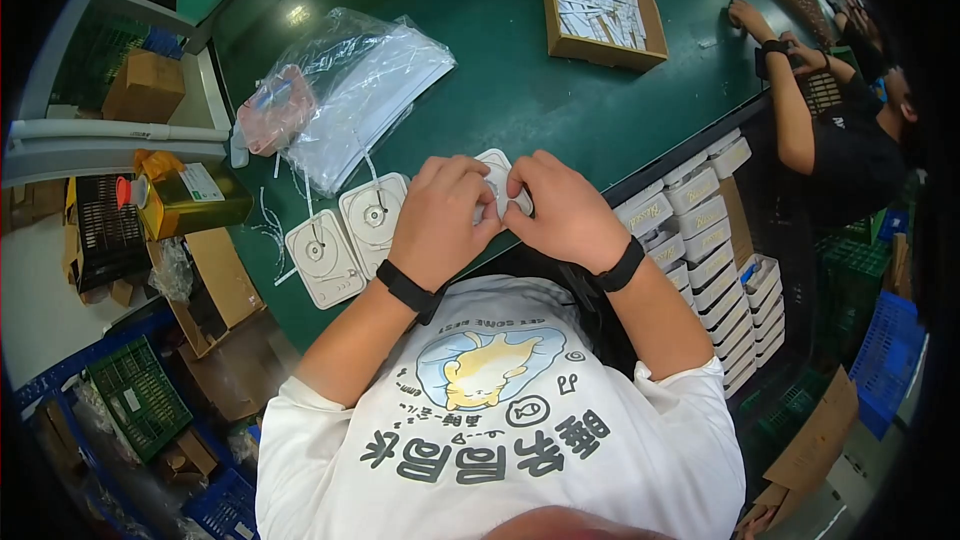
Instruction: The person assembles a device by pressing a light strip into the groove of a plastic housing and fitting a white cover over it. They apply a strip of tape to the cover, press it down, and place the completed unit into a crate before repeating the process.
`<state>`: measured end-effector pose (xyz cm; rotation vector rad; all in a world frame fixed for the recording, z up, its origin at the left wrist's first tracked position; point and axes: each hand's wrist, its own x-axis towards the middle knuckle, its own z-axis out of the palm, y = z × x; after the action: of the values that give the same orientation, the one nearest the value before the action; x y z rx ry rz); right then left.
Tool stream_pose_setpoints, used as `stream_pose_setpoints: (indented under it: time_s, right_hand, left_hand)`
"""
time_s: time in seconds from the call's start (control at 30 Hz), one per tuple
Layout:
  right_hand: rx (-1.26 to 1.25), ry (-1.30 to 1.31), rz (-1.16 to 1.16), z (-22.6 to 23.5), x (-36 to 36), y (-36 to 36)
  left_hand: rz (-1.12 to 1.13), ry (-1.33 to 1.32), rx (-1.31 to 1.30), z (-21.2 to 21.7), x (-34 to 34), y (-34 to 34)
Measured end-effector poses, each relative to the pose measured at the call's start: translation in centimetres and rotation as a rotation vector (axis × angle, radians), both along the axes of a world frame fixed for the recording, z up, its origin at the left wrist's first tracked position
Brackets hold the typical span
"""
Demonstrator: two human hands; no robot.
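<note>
Fingers of our left hand (440, 220) and right hand (565, 210) pinch the white moulded plastic tray (497, 172) at twelve o'clock; we should keep it flat on the green table (520, 90).

Green table (500, 90) bears white trays (345, 235), plastic bag (350, 90), cardboard box (600, 5).

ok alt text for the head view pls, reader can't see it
Seen from above, a person's left hand and right hand together grip a white tray at the edge of a green table. Two more trays lie to the left, by a plastic bag; a cardboard box sits beyond, and another person works at right.
</note>
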<state>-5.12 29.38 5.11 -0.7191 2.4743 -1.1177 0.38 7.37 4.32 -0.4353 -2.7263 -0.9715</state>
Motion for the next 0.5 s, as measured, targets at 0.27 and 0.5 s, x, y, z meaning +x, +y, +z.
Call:
stream_pose_setpoints:
  time_s: [0.27,0.5]
  right_hand:
    - [0.094,0.001,0.031,-1.3,-0.8,-1.3]
    - [0.042,-0.056,0.056,-0.1,-0.8,-0.7]
  left_hand:
    - [-0.110,-0.312,0.048,1.1,-5.3,-3.8]
    - [-0.316,-0.049,-0.204,2.9,-1.7,-2.3]
